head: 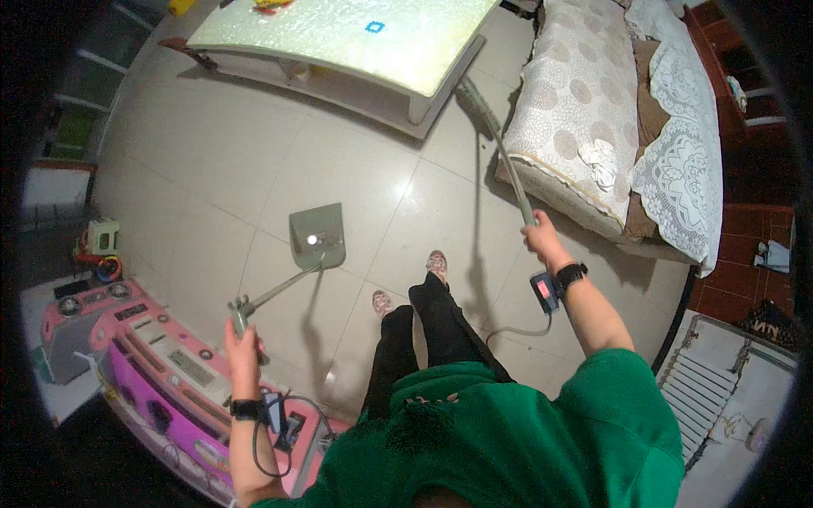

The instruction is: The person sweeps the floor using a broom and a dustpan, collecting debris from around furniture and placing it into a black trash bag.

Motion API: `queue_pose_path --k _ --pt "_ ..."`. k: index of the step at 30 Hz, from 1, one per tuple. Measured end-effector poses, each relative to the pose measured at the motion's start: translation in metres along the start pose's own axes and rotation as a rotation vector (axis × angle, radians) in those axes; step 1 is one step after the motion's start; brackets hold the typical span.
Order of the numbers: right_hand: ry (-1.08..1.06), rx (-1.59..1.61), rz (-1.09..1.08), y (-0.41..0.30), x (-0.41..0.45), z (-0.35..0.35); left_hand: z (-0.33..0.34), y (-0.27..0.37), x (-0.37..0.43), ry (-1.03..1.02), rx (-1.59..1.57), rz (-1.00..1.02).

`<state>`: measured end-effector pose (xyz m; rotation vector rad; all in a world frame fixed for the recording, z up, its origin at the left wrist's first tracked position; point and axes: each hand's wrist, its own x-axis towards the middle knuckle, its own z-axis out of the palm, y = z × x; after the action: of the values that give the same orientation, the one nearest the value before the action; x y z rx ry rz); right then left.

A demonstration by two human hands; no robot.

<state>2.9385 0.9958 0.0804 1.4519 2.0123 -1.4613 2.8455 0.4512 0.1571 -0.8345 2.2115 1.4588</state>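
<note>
My left hand (244, 346) grips the top of the handle of a long-handled grey-green dustpan (316, 236); its pan rests on the tiled floor ahead of my feet, with a bright round reflection or spot in it. In my right hand (543, 238) is the handle of a broom (510, 165), held out ahead. The broom's bristle head (473, 101) lies between the corner of a low table and the sofa. A small dark speck (483, 145) is on the floor near the broom.
The low table (413, 105) with a glossy top stands ahead. A cloth-covered sofa (571, 114) runs along the right, a crumpled white cloth (597, 164) on it. Pink toy-like equipment (190, 362) and a speaker-like box (82, 317) stand at the left. A white slatted rack (698, 387) is at the lower right.
</note>
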Motion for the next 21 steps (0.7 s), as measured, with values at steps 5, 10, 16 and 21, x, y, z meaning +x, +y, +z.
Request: queue_pose_path --k 5,10,16,21 --pt "-0.052 0.038 0.037 -0.008 0.047 0.017 0.010 0.024 -0.006 -0.114 0.045 0.126" --pt "-0.208 -0.313 0.019 0.024 -0.016 0.031 0.031 0.040 -0.015 -0.230 0.148 0.173" --pt "-0.272 -0.262 0.141 0.037 -0.128 0.019 0.067 0.049 -0.013 -0.449 0.335 0.313" --pt "-0.152 -0.146 0.229 0.037 -0.177 -0.010 0.081 0.058 -0.001 -0.552 0.399 0.422"
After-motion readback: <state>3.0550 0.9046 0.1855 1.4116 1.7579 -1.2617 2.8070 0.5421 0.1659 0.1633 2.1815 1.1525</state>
